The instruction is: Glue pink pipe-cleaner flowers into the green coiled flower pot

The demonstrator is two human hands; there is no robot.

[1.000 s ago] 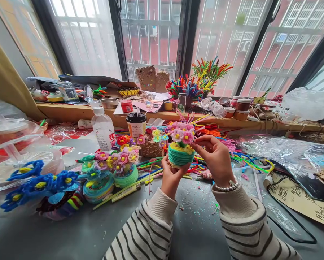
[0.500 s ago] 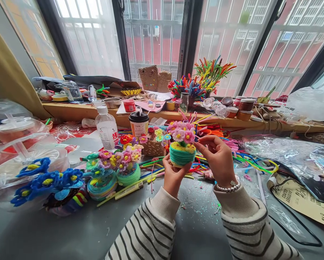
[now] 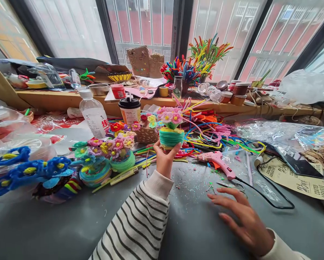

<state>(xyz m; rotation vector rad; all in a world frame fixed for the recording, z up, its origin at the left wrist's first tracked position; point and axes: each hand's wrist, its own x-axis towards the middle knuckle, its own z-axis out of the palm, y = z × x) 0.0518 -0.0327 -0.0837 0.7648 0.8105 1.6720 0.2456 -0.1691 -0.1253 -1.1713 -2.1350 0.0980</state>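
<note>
**Turquoise flowerpot (image 3: 171, 138) in left hand (image 3: 166, 157): container positions**

The left hand's fingers grip the base of the flowerpot; pink flowers (image 3: 169, 116) fill it. Measured from this pot, a brown box (image 3: 146, 135) containing small flowers sits at 9 o'clock, a lidded cup (image 3: 130, 112) with a straw at 10, a green pot (image 3: 123, 163) of mixed flowers at 8, and a dark pot (image 3: 187, 88) of pipe cleaners at 1. The right hand (image 3: 244, 221), at 4 o'clock, is open and unloaded, fingers spread near the scissors (image 3: 236, 186).

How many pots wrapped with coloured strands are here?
4: the turquoise pot in the left hand; on the table to its left, the green pot, the pastel pot and the dark striped pot. More may be hidden.
</note>
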